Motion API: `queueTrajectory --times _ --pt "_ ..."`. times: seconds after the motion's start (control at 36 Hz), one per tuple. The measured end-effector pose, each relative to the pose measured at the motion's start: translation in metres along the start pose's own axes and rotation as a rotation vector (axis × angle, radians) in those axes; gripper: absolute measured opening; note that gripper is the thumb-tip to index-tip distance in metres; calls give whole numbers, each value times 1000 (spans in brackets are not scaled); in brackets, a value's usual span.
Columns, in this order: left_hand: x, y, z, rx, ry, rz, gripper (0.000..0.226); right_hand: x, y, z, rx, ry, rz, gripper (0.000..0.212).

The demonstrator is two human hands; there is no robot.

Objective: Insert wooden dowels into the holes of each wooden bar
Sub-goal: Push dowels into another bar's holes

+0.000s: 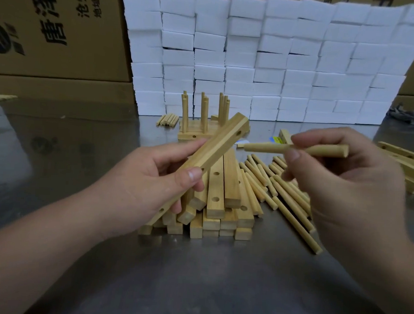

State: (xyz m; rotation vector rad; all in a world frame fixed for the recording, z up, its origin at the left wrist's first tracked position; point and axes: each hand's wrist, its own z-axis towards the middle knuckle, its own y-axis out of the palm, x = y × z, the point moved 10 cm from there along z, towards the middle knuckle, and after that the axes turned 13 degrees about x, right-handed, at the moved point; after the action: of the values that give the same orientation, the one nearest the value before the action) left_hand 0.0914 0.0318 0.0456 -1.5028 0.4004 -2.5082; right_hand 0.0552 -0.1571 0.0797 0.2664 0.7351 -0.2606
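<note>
Holding a pale, square-edged wooden bar point(216, 147) on a slant above the table, the person's left hand point(156, 185) grips it along its lower half; the thumb presses on the drilled face while the other fingers curl round behind. The bar's far end tilts up and away, and a round hole point(238, 134) shows near that end. The right hand point(348, 183) pinches a light, round wooden dowel point(268, 147) between thumb and forefinger, the remaining fingers loosely curled beneath it. The dowel lies nearly level, its tip pointing left towards the bar and close to it but apart from it, just below the hole.

Beneath both hands a heap of drilled wooden bars point(222, 205) lies stacked on the dull grey steel table point(194, 288); just beside it on the right, loose wooden dowels point(290, 197) lie scattered, some touching the heap. Behind the heap sit finished bars with upright dowels point(193, 132) in three clusters; near them on the left lies a small bunch of short dowels point(167, 119). More drilled bars point(407, 160) lie at the table's right edge, well apart from the heap.

Along the back rises a wall of white foam blocks point(278, 59), stacked in rows; brown cardboard boxes point(59, 29) with dark printed characters stand to its left, and a dark crumpled cloth point(409, 117) rests at the far right, though I cannot tell what it is exactly.
</note>
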Motion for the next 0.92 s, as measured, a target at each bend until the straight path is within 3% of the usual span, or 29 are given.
queueTrajectory --times 0.06,0.25,0.47,0.64,0.69,0.81,0.92 --pt "1 0 0 5 3 -5 43 -1 -2 2 -3 -11 3 20" --pt "2 -1 -1 17 5 -37 42 3 12 3 -124 -194 -392 15" --pt "6 0 -2 24 9 -46 35 -1 20 -3 -190 -280 -542 35" --pt "5 2 -3 18 -10 -37 42 19 27 -11 -341 -174 -622 50" --pt "5 3 -3 11 -5 -31 37 18 32 -14 -370 -178 -622 45" --pt "5 3 -3 8 4 -3 34 18 31 -11 -318 -155 -589 9" --pt "5 2 -3 8 -3 6 46 10 27 -10 -243 -214 -555 4"
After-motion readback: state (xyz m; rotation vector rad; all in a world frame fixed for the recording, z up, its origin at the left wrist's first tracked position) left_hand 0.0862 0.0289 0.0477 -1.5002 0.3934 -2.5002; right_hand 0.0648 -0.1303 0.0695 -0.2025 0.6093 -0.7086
